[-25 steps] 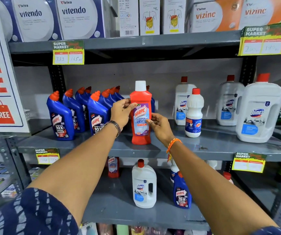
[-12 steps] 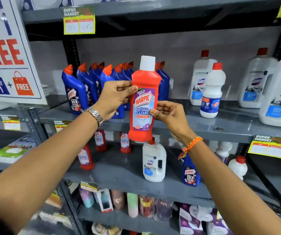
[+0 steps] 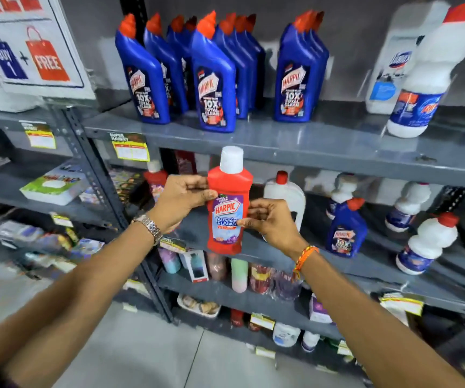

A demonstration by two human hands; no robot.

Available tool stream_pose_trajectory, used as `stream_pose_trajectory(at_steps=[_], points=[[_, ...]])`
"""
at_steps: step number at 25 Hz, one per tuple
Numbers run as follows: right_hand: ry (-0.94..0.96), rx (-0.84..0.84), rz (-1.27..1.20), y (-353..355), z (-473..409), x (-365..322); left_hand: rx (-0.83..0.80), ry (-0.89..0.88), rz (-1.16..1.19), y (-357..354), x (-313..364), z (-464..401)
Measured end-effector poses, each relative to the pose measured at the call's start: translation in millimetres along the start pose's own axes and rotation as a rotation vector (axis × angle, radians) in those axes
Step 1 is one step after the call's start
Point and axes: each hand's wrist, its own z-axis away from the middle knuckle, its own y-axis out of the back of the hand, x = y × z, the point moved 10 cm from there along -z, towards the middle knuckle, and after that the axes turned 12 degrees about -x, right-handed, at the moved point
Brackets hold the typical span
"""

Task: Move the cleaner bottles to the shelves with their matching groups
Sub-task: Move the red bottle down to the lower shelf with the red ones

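Note:
I hold a red Harpic bathroom cleaner bottle [image 3: 228, 203] with a white cap upright in front of the second shelf. My left hand [image 3: 182, 198] grips its left side near the shoulder. My right hand [image 3: 269, 222] pinches its right edge at the label. Behind my left hand stands another red bottle [image 3: 155, 177], partly hidden. Several blue Harpic bottles [image 3: 213, 79] with orange caps stand in rows on the upper shelf [image 3: 323, 147]. One blue Harpic bottle [image 3: 346, 231] stands on the second shelf among white bottles.
White bleach bottles [image 3: 427, 77] stand at the upper right; more white bottles [image 3: 427, 242] and a white jug [image 3: 287, 197] are on the second shelf. A promo sign [image 3: 29, 49] hangs at the upper left. Lower shelves hold small packaged goods. Grey floor lies below.
Both hands have carried the red bottle down from the upper shelf to the level of the second shelf. My view has tilted downward.

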Motion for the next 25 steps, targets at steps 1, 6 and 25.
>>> stream_pose_trajectory(at_steps=[1, 6, 25], points=[[-0.037, 0.008, -0.01, -3, -7, 13, 0.008, 0.019, 0.015, 5, -18, -2], [-0.184, 0.13, -0.202, -16, -50, 69, 0.073, 0.083, 0.069, 36, -100, -29], [-0.453, 0.335, -0.241, -22, -145, 185, 0.022, 0.339, 0.204, 89, -241, -106]])
